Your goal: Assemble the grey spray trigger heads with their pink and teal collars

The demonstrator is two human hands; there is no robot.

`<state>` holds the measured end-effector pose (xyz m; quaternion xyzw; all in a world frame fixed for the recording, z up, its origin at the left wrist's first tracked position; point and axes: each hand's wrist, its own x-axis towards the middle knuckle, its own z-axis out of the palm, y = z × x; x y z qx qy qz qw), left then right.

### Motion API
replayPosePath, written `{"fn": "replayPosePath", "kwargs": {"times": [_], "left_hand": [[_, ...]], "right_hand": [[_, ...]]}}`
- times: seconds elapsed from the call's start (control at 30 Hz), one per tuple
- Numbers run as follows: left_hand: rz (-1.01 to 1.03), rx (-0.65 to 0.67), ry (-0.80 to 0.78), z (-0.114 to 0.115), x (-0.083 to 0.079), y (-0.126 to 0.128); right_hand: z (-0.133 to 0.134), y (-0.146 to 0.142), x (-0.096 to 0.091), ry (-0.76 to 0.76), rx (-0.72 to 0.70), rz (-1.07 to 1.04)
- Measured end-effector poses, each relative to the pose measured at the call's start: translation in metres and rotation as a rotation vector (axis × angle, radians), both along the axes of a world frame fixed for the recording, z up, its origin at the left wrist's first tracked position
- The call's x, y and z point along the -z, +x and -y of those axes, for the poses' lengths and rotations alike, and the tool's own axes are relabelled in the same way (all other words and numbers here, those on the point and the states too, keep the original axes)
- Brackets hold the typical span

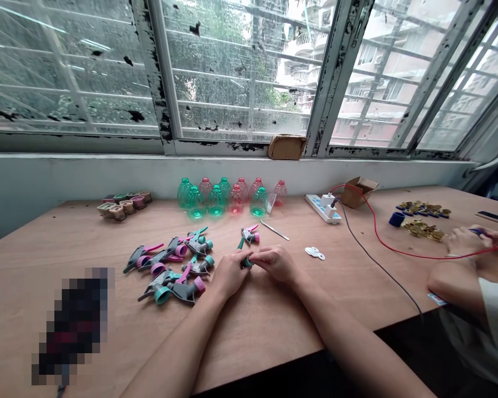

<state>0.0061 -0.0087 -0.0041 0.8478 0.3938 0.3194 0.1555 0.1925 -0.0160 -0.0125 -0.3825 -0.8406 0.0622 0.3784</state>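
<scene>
Left hand: my left hand (229, 275) is curled nearly closed, with its fingers around a small teal sprayer part (247, 263).
Right hand: my right hand (276, 263) is mostly closed too, its fingertips (258, 258) pinching the same part from the other side.
Held part: it sits between my hands, just above the plywood surface (265, 326); my fingers hide most of it.
Just ahead: a sprayer head with a pink trigger (249, 235) stands just past my fingers; I cannot tell whether it touches the held part.
Left of me: a loose heap of grey trigger sprayers (170, 265), with glossy pink and teal collars, lies just beside my left hand.
Right of me: plain wood runs to a thin metal tool (274, 229), white washers (314, 253) and a dark cable (382, 276).
Far edge: translucent teal and pink plastic bottles (216, 202) stand in two rows near the painted wall (83, 177), below a flaking window frame (161, 72).
Near edge: the surface's straight front edge (257, 359) passes beneath my forearms.
Beside me: a co-worker's hands (467, 240) work among gold caps (423, 218), well apart from mine.
</scene>
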Motion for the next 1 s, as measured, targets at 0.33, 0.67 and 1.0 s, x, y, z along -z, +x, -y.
{"fn": "replayPosePath", "kwargs": {"times": [0.33, 0.67, 1.0], "left_hand": [[0.001, 0.017, -0.019, 0.003, -0.003, 0.002], [-0.02, 0.012, 0.0, 0.004, -0.004, 0.001], [-0.014, -0.021, 0.032, 0.004, -0.002, 0.002]], "right_hand": [[0.003, -0.004, -0.001, 0.034, 0.032, 0.011], [0.005, -0.008, -0.001, -0.03, 0.07, -0.045], [0.005, -0.011, -0.001, -0.091, 0.061, -0.108]]}}
